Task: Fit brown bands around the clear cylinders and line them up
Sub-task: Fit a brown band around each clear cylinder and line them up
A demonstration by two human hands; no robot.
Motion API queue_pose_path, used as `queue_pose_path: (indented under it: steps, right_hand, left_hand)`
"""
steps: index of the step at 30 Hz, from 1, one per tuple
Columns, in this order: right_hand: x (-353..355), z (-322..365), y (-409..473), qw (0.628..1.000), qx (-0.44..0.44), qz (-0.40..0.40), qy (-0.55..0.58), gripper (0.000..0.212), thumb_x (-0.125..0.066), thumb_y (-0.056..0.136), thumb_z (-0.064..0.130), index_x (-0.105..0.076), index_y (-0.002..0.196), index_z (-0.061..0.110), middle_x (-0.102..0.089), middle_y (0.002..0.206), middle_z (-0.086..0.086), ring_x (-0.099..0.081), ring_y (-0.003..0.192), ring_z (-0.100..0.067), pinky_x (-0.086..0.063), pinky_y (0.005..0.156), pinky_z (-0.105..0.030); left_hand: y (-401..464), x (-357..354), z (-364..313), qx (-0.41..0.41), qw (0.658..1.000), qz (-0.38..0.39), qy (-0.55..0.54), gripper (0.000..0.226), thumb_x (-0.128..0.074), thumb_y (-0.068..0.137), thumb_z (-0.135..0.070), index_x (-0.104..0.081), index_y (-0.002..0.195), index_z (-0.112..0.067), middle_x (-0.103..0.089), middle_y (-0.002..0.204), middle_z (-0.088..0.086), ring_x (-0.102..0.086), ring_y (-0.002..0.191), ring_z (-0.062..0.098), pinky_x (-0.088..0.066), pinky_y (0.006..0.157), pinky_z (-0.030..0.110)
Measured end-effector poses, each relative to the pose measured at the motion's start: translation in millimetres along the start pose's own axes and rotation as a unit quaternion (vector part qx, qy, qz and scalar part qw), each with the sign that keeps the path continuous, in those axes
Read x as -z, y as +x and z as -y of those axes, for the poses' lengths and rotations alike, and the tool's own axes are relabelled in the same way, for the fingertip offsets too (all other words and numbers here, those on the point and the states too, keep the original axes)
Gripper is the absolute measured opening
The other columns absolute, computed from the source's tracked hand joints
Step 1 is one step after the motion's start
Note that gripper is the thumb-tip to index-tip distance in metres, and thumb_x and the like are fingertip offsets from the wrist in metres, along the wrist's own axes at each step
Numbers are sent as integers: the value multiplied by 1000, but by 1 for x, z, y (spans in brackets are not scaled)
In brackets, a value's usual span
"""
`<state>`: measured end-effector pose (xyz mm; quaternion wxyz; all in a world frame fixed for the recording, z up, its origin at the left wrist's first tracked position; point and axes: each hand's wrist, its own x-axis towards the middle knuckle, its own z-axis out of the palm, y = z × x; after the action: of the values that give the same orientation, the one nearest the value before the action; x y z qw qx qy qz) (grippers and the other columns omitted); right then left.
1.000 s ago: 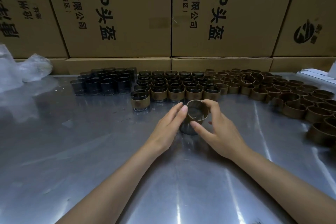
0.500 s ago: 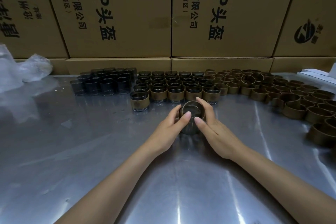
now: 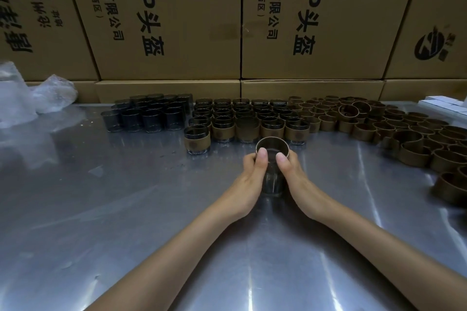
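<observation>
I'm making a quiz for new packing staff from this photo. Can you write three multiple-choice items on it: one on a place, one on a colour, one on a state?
1. Where does the heap of loose bands lie?
A. right of the banded cylinders
B. left of the bare cylinders
C. on the boxes

2. What colour are the bands?
A. white
B. brown
C. red

3. How is the cylinder in front held?
A. left hand alone
B. no hand
C. both hands

Key:
1 A, the heap spreads to the right on the table.
2 B, all look brown.
3 C, the left hand and right hand grip it, thumbs on the band.
</observation>
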<state>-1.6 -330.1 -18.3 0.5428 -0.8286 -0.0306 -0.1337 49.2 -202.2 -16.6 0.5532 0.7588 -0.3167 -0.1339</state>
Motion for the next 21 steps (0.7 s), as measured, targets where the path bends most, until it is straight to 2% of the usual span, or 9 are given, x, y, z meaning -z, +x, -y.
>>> queue_pose_path:
  steps: [1,3,5,6,8,11,13,18,21]
  right_hand:
    - [-2,3,-1,1000,2,-14,26,66,-25,87,68,-34,140,30,-35,143,7,-25,140,-9,-21,118,-43]
    - [-7,12,4,995,3,-63,83,71,-45,87,65,-39,137,16,-42,139,-2,-35,136,-16,-28,115,-44]
    - [-8,18,8,986,-7,-97,137,84,-64,74,64,-42,131,7,-50,129,-7,-51,121,-9,-41,105,-33]
    - [-9,19,7,982,-12,-94,163,87,-65,70,65,-41,130,6,-52,126,-9,-56,115,-6,-45,101,-30]
    - [-11,16,0,976,-16,-66,207,84,-53,73,62,-35,138,11,-52,131,-14,-57,118,-17,-46,103,-40]
    - [-11,11,-8,969,-12,-72,235,73,-50,85,63,-32,139,18,-55,130,-14,-60,116,-23,-46,101,-48]
    - [-12,10,-4,968,-9,-89,234,67,-49,84,58,-34,138,19,-57,129,-12,-61,114,-22,-48,99,-49]
    - [-13,10,-3,968,7,-102,227,62,-46,79,53,-37,134,26,-58,126,-4,-63,109,-11,-51,86,-31]
    - [-12,11,-3,967,7,-117,227,63,-47,78,54,-36,134,28,-59,126,-2,-63,109,-9,-50,96,-37]
  left_hand:
    - [-1,-5,-5,1,999,-11,-32,87,-10,73,-74,-26,140,-21,-34,134,-11,-37,117,-8,-29,93,11]
    - [-3,-14,-16,4,995,-43,-93,84,-13,73,-69,-27,138,-18,-32,139,-6,-36,128,2,-31,108,23]
    - [-7,-20,-24,0,990,-60,-126,71,-15,78,-65,-35,131,-21,-37,138,-1,-40,130,12,-34,110,33]
    - [-10,-21,-27,-4,988,-67,-137,59,-16,84,-62,-39,123,-25,-41,136,0,-43,128,14,-36,108,32]
    - [-12,-22,-31,-2,984,-74,-160,46,-20,89,-58,-42,116,-28,-47,134,3,-48,125,16,-40,107,36]
    - [-16,-24,-32,10,981,-80,-174,73,-26,77,-67,-39,131,-21,-49,135,8,-50,125,19,-42,106,43]
    - [-16,-24,-31,27,980,-86,-178,85,-28,71,-72,-42,134,-17,-52,133,10,-53,122,21,-43,105,45]
    - [-13,-26,-25,40,975,-121,-183,83,-27,77,-77,-53,126,-15,-63,120,9,-60,113,21,-44,103,46]
    - [-11,-25,-23,38,965,-135,-223,81,-36,73,-78,-58,122,-17,-68,114,9,-62,111,23,-44,101,51]
